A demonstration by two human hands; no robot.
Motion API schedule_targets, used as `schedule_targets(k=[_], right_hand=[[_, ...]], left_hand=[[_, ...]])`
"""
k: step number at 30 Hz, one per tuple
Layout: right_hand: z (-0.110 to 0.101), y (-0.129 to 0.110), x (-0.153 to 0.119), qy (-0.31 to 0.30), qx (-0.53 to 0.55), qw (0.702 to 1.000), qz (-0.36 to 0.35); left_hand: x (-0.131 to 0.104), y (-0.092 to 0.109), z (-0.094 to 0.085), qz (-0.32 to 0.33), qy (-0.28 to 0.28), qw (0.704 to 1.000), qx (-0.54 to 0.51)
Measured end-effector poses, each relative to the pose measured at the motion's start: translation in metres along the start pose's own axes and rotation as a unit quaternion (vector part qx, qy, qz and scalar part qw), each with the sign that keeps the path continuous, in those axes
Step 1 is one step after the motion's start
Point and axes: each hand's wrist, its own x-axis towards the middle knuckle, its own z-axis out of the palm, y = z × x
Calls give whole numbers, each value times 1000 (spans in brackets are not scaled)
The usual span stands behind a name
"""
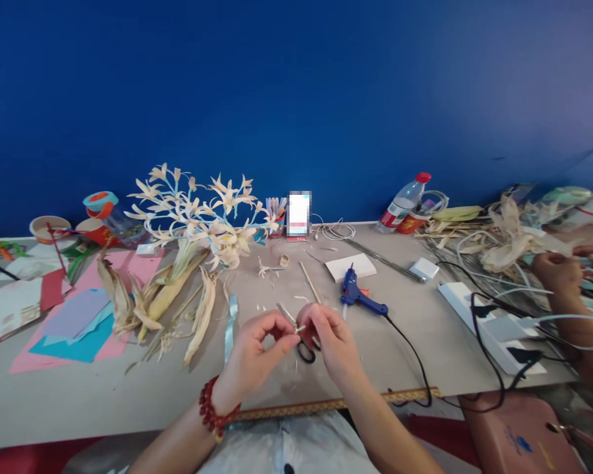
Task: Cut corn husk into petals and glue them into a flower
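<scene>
While pinching the small pale piece (300,328) with left hand (259,343) and right hand (334,342) above the scissors (306,360) on the worktop (168,395), apply light, even pressure in each grip to avoid crushing it.

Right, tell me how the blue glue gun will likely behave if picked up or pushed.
The blue glue gun should feel stiff, as its body looks like hard plastic. Its black cord will probably drag or tug, since it trails from the handle. That angled handle also makes rolling seem unlikely.
</scene>
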Motion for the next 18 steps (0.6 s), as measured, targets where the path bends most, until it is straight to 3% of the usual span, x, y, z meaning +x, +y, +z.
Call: schedule_targets(k=[5,8,11,14,18], right_hand=[[5,8,-8,-101,-36,994,11],[6,13,-13,-92,-117,989,17],[0,8,-14,-96,-262,960,-25],[-6,-4,-12,-111,-375,916,-93],[-9,-17,-7,-130,-442,860,-220]], left_hand=[[-3,-12,-1,-78,70,979,-172],[-4,-19,-3,-78,96,974,-188],[-4,-24,-11,-83,116,978,-149],[-3,-28,-20,-85,98,988,-80],[-2,-29,-28,-95,25,995,-20]])
